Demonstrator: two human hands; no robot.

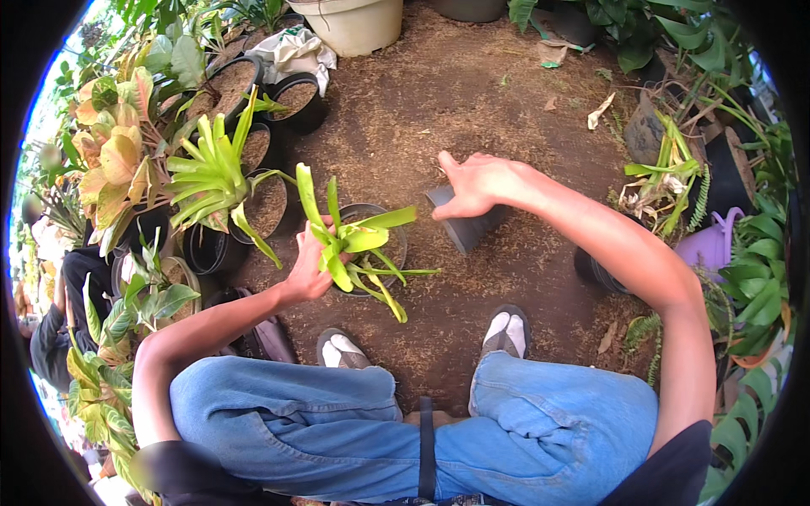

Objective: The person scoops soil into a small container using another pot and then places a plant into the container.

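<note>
My left hand (310, 268) is closed around the base of a small bromeliad (364, 239) with bright green strappy leaves. The plant is over a round dark pot (395, 253), whose rim shows behind the leaves. Its roots are hidden from view. To the right, my right hand (479, 184) is open, thumb and fingers spread apart. A dark grey plastic pot (469, 231) lies tipped on its side on the soil just below that hand. Thumb and pot overlap in the picture; whether they touch I cannot tell.
Several soil-filled black pots (297, 103) stand at the left, beside a larger bromeliad (211, 173) and leafy plants. A big cream pot (359, 25) stands at the far side. At right are a purple container (709, 246), a dark pot (597, 268) and cut leaves (666, 173).
</note>
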